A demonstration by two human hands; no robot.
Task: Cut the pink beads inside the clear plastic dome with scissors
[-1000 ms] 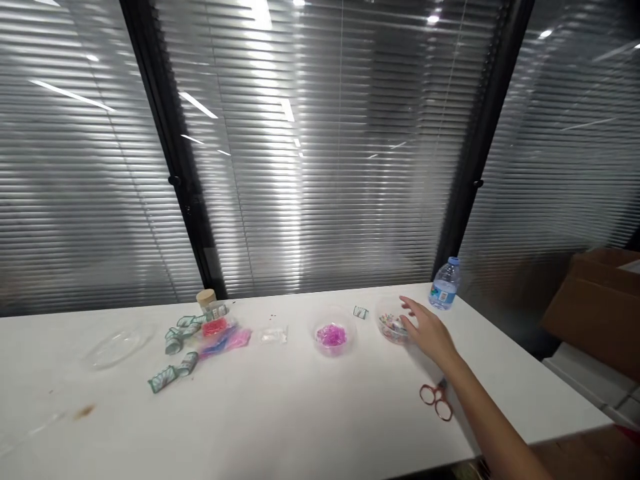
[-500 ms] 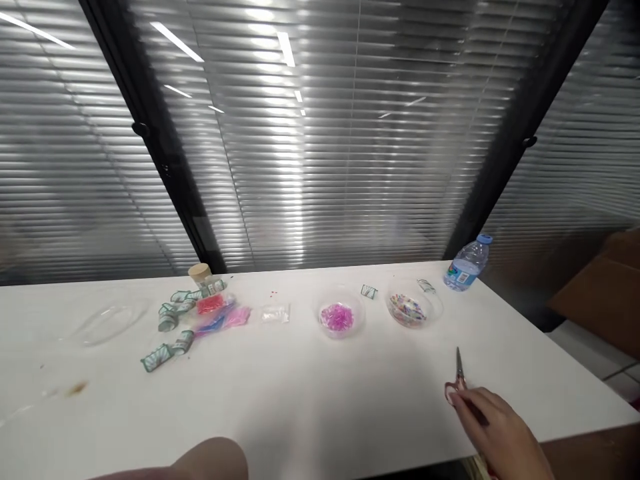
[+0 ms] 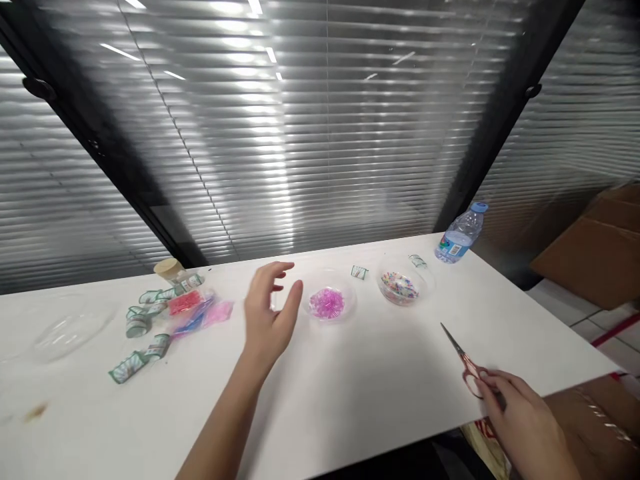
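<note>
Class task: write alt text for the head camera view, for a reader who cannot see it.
A person's right hand grips red-handled metal scissors on a white table, while the open left hand hovers beside a clear bowl of pink beads.

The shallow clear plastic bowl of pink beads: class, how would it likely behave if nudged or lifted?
Probably light: the shallow clear plastic bowl looks thin and holds only a small heap of pink beads. It would likely slide on the smooth white table. Tilted, the loose beads might spill.
</note>
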